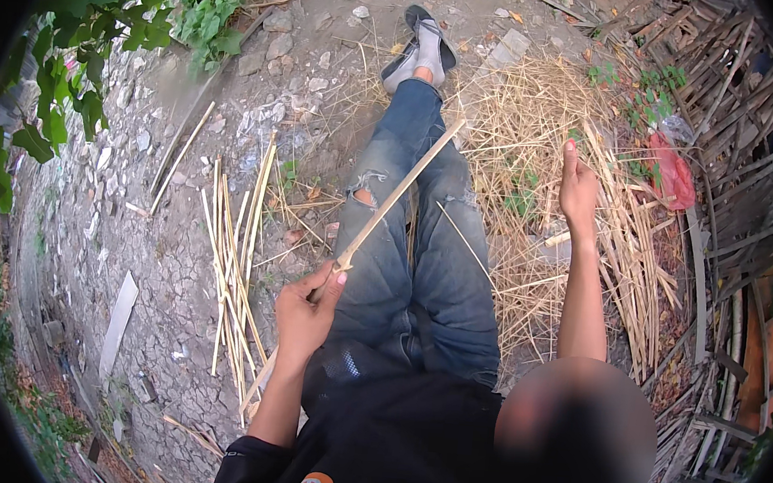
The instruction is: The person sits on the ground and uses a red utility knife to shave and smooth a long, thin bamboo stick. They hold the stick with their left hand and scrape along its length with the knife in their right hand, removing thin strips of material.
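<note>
A long pale bamboo strip (405,184) slants over my legs. My left hand (304,315) is closed round its lower part, and its far end points up and to the right. By the thumb, the strip has a rough, raised node. My right hand (578,191) is raised to the right of my knees, apart from the strip, above scattered shavings. Its thumb points away from me; the other fingers are mostly hidden, so I cannot tell whether it holds anything. A thin sliver (465,241) lies across my jeans (449,287).
Several split strips (242,257) lie on the cracked ground at left. Tangled shavings (529,107) and a long pile of strips (626,251) spread at right, beside a red plastic bag (672,171). Stacked wood (746,170) lines the right edge; leafy branches (106,1) hang upper left.
</note>
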The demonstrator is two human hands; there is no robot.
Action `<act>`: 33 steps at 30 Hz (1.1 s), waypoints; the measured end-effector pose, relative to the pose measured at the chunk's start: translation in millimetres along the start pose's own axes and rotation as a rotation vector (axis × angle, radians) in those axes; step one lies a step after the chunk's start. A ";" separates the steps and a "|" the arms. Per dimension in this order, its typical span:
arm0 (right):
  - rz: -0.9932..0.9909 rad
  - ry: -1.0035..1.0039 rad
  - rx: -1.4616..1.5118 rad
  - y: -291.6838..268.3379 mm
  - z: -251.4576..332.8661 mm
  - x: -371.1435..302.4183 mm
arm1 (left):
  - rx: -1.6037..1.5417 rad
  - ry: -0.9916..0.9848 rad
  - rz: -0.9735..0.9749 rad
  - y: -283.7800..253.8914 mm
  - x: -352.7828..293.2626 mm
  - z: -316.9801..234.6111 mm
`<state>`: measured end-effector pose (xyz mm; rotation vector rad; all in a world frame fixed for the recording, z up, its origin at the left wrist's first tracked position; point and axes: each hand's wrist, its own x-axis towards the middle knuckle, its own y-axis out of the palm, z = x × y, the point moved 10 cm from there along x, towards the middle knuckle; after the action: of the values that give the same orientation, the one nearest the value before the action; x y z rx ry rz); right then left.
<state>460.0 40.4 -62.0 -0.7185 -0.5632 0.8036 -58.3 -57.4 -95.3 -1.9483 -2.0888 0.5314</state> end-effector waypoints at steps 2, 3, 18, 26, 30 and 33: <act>0.203 -0.094 0.096 16.7 65.1 -43.9 | 0.087 -0.034 0.006 7.9 11.5 -19.8; 0.288 -0.174 0.148 21.1 96.4 -68.7 | 0.129 -0.046 0.018 13.7 16.7 -25.0; 0.566 -0.463 0.092 93.3 177.5 -192.0 | -0.050 0.143 0.048 47.2 35.3 -39.3; -0.065 0.215 0.115 19.9 -110.7 39.5 | 0.226 0.050 0.173 13.1 13.9 -4.4; -0.078 0.180 0.075 -20.1 -147.4 50.8 | 0.145 0.052 -0.012 -17.3 22.3 21.6; 0.267 0.006 0.038 19.1 -33.1 -9.9 | 0.064 0.045 -0.047 -12.6 29.5 23.7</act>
<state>468.7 30.0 -99.1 -0.7701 -0.4506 1.0570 -82.0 -31.1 -113.7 -1.8542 -2.0584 0.5333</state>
